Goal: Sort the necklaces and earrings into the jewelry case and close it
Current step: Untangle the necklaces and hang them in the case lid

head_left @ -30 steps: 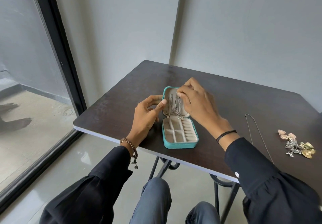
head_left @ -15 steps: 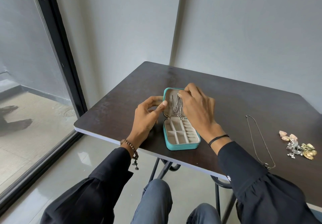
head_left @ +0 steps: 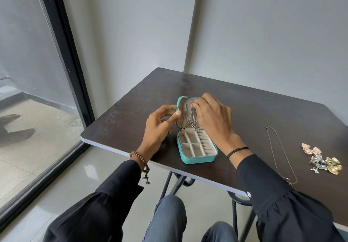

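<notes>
A teal jewelry case lies open on the dark table, its lid upright and its beige compartments bare. Silver necklaces hang inside the lid. My left hand grips the lid's left edge with thumb and fingers. My right hand pinches the top of a hanging necklace at the lid's upper part. Another thin necklace lies stretched on the table to the right. A small heap of earrings, gold, silver and pink, sits further right.
The dark table stands in a corner against grey walls. A glass door with a black frame is on the left. My knees and the table's metal legs show below the front edge.
My right hand has shifted slightly down along the lid with the necklace chain. The camera view has tilted, so the loose necklace shows in full. My left hand stays on the lid.
</notes>
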Demonstrator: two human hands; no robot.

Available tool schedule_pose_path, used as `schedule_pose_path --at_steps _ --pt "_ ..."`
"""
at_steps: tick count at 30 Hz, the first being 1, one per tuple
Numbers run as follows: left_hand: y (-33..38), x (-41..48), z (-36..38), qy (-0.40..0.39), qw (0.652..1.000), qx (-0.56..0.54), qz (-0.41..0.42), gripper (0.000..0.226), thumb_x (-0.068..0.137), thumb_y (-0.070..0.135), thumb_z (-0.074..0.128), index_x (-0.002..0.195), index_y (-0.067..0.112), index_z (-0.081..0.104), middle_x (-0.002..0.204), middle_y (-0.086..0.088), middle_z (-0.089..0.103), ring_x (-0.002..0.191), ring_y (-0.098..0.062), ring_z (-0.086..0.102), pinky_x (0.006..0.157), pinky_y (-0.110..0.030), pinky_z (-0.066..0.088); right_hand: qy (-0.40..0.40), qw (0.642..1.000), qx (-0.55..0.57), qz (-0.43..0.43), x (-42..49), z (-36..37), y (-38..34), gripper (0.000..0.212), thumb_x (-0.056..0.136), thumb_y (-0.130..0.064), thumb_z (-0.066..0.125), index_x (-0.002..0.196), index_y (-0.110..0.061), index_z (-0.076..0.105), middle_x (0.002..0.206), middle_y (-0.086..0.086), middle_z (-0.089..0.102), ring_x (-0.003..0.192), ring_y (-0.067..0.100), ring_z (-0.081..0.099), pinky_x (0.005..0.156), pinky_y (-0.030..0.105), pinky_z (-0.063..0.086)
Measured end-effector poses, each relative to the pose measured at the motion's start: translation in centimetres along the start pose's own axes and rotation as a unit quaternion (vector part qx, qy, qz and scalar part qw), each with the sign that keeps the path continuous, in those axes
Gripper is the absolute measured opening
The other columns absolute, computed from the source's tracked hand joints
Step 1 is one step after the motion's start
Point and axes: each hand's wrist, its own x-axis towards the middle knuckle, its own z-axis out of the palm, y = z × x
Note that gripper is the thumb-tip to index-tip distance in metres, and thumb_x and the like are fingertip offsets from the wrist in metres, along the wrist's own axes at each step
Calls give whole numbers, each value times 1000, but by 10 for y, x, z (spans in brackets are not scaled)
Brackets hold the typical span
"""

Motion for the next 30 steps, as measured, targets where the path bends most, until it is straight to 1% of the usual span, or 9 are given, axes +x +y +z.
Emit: schedule_pose_path --at_steps 4,8,13,15,17,18,22,26,30 --pt "-1 0 0 1 1000 -2 3 26 94 33 69 116 19 69 104 4 74 74 -3 65 50 -19 47 -27 999 -12 -16 0 3 -2 9 93 -12 69 85 -10 64 84 3 56 64 21 60 38 28 43" --pt "-2 1 0 -3 1000 -3 7 27 94 33 68 116 19 69 105 4 74 77 -4 66 51 -18 47 -35 999 -8 -26 0 2 -2 8 91 -7 69 86 -8 63 84 5 56 62 21 59 38 30 47" --pt "-2 1 0 -6 1000 -5 11 28 94 32 68 118 17 68 106 3 73 76 -3 65 51 -18 47 -56 998 7 -41 -3 0 -2 15 83 0 75 88 -7 63 86 7 57 60 22 59 40 28 46" --pt "-2 1 0 -6 1000 -7 12 27 94 32 68 118 17 68 105 3 73 77 -4 66 51 -18 48 -71 996 21 -40 -5 -1 -2 19 80 2 77 92 -6 64 90 8 58 64 22 62 43 29 49" --pt "-2 1 0 -7 1000 -6 14 27 94 32 68 117 18 69 104 5 73 78 -5 66 51 -19 48 -83 996 37 -24 -7 -2 -1 21 81 2 76 97 -6 65 95 7 59 69 22 64 45 29 52" --pt "-2 1 0 -8 1000 -6 15 27 94 33 68 117 19 69 104 5 73 78 -6 66 52 -18 48 -86 995 47 -16 -8 -4 -1 19 84 0 74 100 -7 65 97 7 60 71 22 64 47 29 51" --pt "-3 1 -1 -9 1000 -8 17 27 95 31 67 118 18 68 104 7 73 79 -6 67 53 -17 48 -107 991 75 0 -8 -9 0 16 94 -8 62 110 -9 65 108 5 59 77 24 65 52 32 51" --pt "-2 0 -1 -2 1000 -24 19 25 95 28 68 118 18 68 103 6 74 78 -6 66 52 -18 47 -118 988 98 32 -7 -11 -1 22 96 -9 58 116 -14 64 113 0 61 84 24 67 58 36 55" --pt "-2 0 -1 7 999 -32 17 24 94 28 69 116 18 69 102 7 74 75 -7 64 51 -20 47 -123 977 151 84 -10 -15 -2 28 94 -9 58 121 -19 60 115 -7 68 95 19 68 70 35 55"
